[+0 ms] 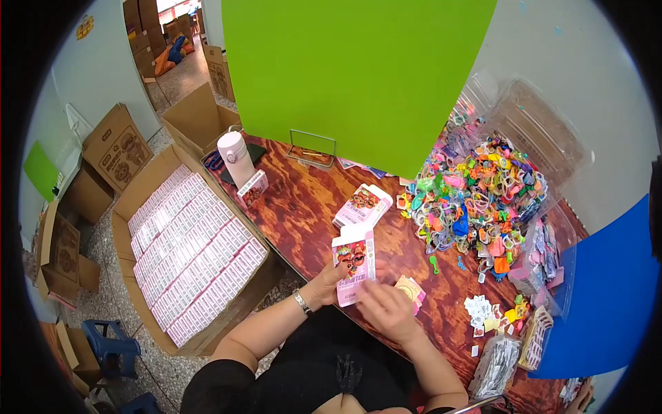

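Observation:
My left hand [327,284], with a metal-banded watch at its wrist, grips a small pink and white carton [353,269] over the near table edge. Its thumb lies across the carton's printed front, and a white flap stands up at the top. At the carton's lower right edge are the bent fingers of my right hand [389,312], closed against it; the thumb is hidden. Beyond it, other pink cartons [361,204] lie on the table. Several yellow and pink cards [410,291] rest just past my right hand.
A heap of colourful small toys [476,196] covers the table's right. Nearer are white paper pieces [478,312] and a clear tub of packets [498,364]. A big cardboard box [265,261] full of cartons stands left, below a pale pink bottle [236,157]. A green panel [345,76] rises behind.

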Available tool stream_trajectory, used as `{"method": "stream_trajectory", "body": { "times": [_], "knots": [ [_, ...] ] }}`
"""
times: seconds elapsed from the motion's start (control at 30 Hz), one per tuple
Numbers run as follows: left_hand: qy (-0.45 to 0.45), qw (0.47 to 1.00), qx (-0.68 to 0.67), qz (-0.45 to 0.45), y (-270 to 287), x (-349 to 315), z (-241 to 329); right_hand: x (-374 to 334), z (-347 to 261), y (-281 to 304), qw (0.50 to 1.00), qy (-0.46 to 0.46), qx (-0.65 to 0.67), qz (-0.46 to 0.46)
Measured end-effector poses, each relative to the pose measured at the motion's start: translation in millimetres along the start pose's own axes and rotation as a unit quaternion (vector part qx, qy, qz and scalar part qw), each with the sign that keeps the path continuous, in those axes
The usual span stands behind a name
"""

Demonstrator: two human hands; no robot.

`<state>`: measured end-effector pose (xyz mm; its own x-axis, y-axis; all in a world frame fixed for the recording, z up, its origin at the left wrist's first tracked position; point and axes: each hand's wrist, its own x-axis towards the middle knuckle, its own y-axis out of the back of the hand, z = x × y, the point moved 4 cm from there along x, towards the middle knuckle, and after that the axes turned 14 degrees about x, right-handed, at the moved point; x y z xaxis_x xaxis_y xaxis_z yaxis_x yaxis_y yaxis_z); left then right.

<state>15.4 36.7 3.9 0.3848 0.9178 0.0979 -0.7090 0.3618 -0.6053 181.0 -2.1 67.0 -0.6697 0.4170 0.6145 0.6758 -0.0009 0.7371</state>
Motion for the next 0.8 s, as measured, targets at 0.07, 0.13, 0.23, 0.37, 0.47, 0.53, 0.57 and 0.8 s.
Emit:
{"method": "stream_trajectory", "body": {
  "times": [0.07,0.13,0.23,0.37,0.47,0.53,0.57,0.8],
  "knots": [
    [0.042,0.998,-0.036,-0.042,0.2,-1.8,2.7,8.4,11.6,19.1,0.991,-0.060,0.086,0.078],
    [0.054,0.998,-0.014,-0.043,2.8,-7.4,-5.7,20.0,18.1,33.3,0.985,-0.096,0.102,0.100],
    [0.070,0.996,0.013,-0.051,-3.2,-7.0,-5.0,33.1,32.4,40.7,0.976,-0.127,0.133,0.120],
    [0.082,0.994,0.023,-0.067,-17.0,1.2,2.3,31.3,61.4,24.9,0.879,-0.310,0.342,0.118],
    [0.099,0.992,0.020,-0.075,-16.2,1.2,2.2,34.6,70.1,11.1,0.775,-0.356,0.517,0.072],
    [0.085,0.994,0.038,-0.061,-8.8,2.3,0.1,33.4,70.2,9.5,0.758,-0.355,0.544,0.059],
    [0.070,0.995,0.055,-0.049,-5.7,2.9,0.4,33.0,69.2,8.3,0.740,-0.353,0.570,0.048],
    [0.090,0.988,0.120,0.023,-2.2,4.4,-2.1,29.7,60.2,-0.1,0.777,-0.341,0.525,0.070]
  ]
}}
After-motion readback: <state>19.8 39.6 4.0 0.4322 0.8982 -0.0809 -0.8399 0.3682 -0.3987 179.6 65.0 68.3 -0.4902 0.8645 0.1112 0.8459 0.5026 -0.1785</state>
